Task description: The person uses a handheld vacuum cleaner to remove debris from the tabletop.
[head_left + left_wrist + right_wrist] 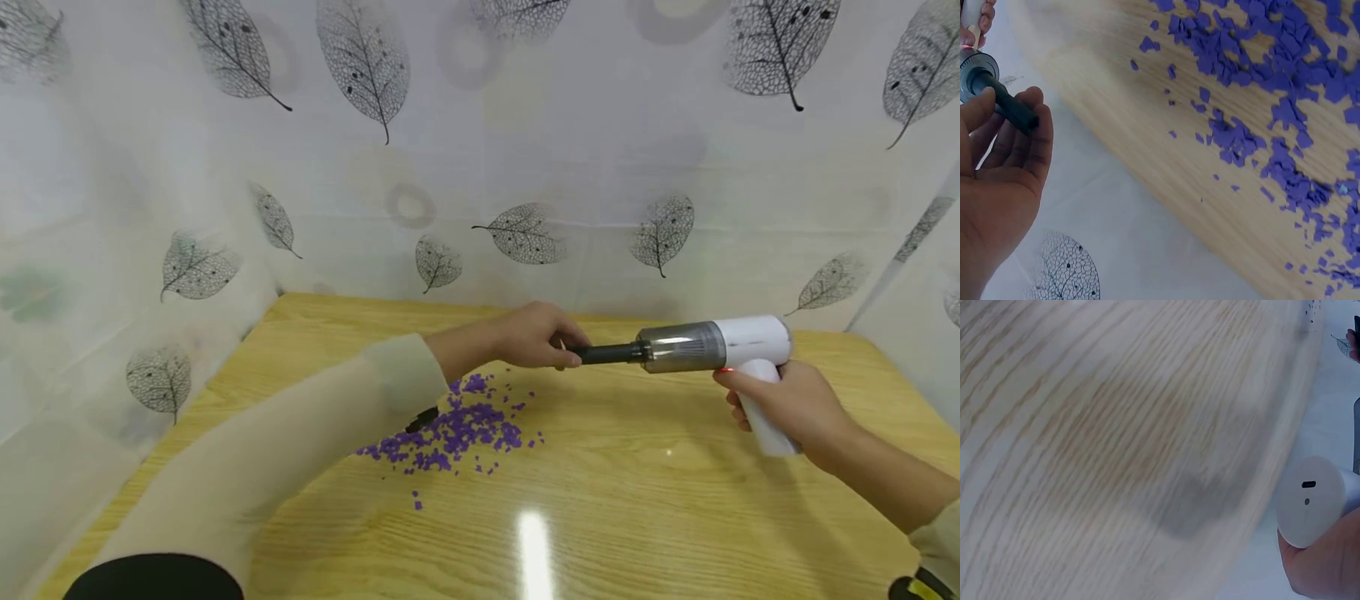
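A white handheld vacuum cleaner [753, 340] with a see-through grey dust cup [684, 347] is held level above the table, its nozzle pointing left. My right hand [802, 408] grips the white handle, where a small red light glows by the thumb. The handle's round base [1310, 503] shows a small slot in the right wrist view. With thumb and fingers my left hand [536, 335] holds the black nozzle [1015, 111] near its tip. Below the left forearm, a spread of purple paper scraps [465, 425] lies on the wooden table [600, 500].
Pale curtains [525, 150] printed with leaves hang behind the table and at both sides. A few stray scraps [417, 502] lie nearer the front. The left sleeve [300, 450] covers part of the pile in the head view.
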Available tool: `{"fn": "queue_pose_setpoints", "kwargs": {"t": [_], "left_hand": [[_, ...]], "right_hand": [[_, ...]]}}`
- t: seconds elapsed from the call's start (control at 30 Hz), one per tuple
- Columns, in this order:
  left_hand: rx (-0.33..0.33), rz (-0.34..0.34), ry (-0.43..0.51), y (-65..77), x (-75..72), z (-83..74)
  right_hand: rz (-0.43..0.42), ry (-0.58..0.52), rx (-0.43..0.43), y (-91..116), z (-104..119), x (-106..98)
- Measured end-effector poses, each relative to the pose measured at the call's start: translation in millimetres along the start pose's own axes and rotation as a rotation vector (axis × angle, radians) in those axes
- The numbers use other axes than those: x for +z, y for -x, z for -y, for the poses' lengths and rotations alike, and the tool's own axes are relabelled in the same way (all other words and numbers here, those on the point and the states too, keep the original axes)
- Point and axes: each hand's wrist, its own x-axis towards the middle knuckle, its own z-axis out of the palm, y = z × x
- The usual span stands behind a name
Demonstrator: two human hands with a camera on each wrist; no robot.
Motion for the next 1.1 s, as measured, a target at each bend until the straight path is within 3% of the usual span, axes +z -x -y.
{"fn": "queue_pose_setpoints", "kwargs": {"t": [0.27,0.57,0.83,1.1], "left_hand": [[-0.021,0.024,-0.107,-11.8,18.1,0.5],[-0.062,0.079,-0.135,-22.8,39.0,4.8],[-0.061,0.069,-0.136,-24.0,42.4,8.7],[-0.084,0.052,-0.096,-22.8,41.9,12.9]], "right_hand": [[-0.001,0.104,0.001,-2,-15,-1],[-0.036,0.249,-0.038,-3,-33,3],[-0.142,0.351,-0.051,-6,-44,10],[-0.177,0.357,-0.06,-9,-44,16]]}}
